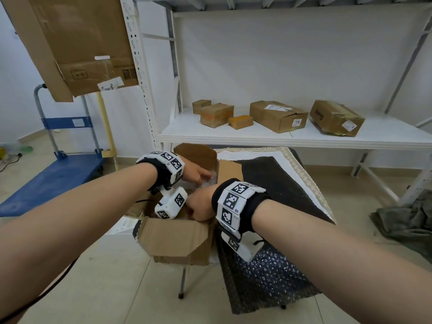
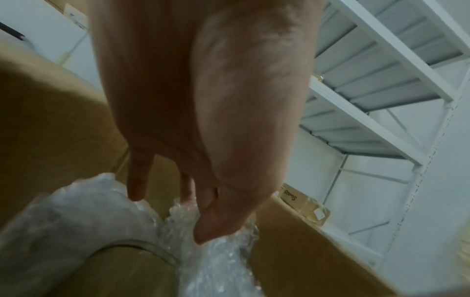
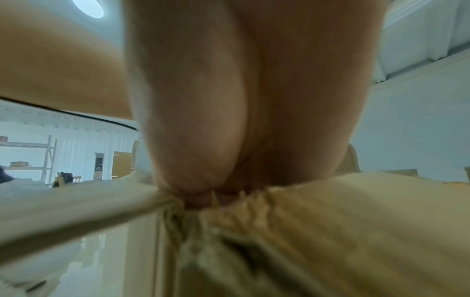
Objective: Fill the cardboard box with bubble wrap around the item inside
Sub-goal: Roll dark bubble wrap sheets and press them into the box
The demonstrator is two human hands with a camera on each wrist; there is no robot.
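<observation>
Against the far wall, a white rack (image 1: 292,134), with five brown parcels (image 1: 278,115) on its shelf. Leaning on the rack's left post, a big flattened carton (image 1: 77,43). On the floor at left, a blue cart (image 1: 53,178). Near the rack, at right on the floor, a heap of grey-green cloth (image 1: 406,220).

In front of the rack, a small table (image 1: 301,169) under a black sheet; hanging over its near edge, a sheet of bubble wrap (image 1: 264,277).

At the table's left end, the box (image 1: 180,239), open, with its flaps standing up and outward. Inside the box, crumpled clear wrap (image 2: 216,257), lying around and beside a round brown item (image 2: 122,269); only the item's curved rim shown, in the left wrist view, and blurred.

Left hand (image 1: 194,171) reaching down into the far side of the box. Fingers (image 2: 137,176) nearly straight and pointing down, tips touching and pressing the wrap between the item and the box wall; nothing pinched.

Right hand (image 1: 198,204) at the near right side of the box, over its edge. Fingers curled down at the crumpled cardboard rim (image 3: 254,203), seemingly gripping it; fingertips themselves hidden behind the cardboard, so not fully sure.

On both wrists, black bands with white marker blocks.
</observation>
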